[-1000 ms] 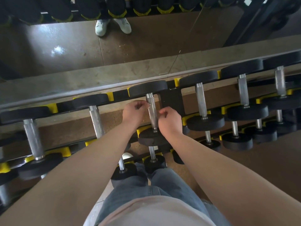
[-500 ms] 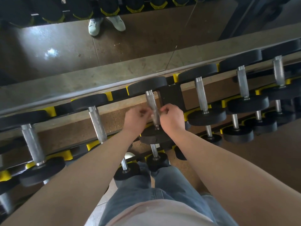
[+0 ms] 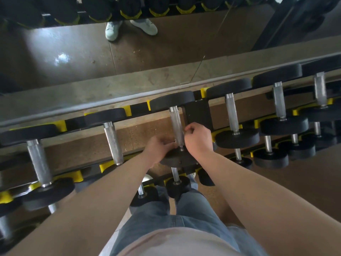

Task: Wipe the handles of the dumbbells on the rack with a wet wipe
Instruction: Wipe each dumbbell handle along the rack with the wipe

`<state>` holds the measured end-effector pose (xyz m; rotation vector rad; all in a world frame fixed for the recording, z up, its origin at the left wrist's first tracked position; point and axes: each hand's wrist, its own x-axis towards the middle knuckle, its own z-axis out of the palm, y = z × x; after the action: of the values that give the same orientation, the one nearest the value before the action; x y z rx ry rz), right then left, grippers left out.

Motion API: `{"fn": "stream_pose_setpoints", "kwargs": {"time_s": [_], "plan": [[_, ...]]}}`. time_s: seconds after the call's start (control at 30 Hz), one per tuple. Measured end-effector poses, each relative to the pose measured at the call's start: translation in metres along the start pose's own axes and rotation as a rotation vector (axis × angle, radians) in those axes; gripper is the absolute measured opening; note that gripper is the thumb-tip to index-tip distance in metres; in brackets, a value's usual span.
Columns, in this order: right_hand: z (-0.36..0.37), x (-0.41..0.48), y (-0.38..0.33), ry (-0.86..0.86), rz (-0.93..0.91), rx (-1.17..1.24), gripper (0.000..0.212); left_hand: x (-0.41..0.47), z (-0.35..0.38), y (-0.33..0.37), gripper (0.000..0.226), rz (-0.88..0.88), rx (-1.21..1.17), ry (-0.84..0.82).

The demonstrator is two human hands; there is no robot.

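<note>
Dumbbell handle [image 3: 176,124] sits between the left hand [image 3: 162,147] and right hand [image 3: 198,138]; both have curled fingers touching it, but what they hold I cannot tell.

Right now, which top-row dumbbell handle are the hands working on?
The middle handle, beside the black bracket: only there do the left hand and right hand flank the near end.
</note>
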<state>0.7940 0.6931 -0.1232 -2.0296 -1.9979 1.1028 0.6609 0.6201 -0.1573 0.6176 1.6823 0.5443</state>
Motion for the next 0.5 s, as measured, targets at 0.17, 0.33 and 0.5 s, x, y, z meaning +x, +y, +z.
{"fn": "stream_pose_setpoints", "kwargs": {"time_s": [0.17, 0.33, 0.5], "plan": [[-0.001, 0.002, 0.002, -0.019, -0.009, 0.02, 0.02, 0.008, -0.003, 0.01, 0.015, -0.105, -0.343, 0.089], [-0.003, 0.002, 0.004, -0.021, -0.005, 0.054, 0.021, 0.033, -0.011, 0.033, 0.03, -0.079, -0.411, 0.109], [-0.005, 0.002, 0.002, -0.033, -0.006, 0.055, 0.021, 0.015, -0.004, 0.02, 0.02, -0.13, -0.141, -0.068]]}}
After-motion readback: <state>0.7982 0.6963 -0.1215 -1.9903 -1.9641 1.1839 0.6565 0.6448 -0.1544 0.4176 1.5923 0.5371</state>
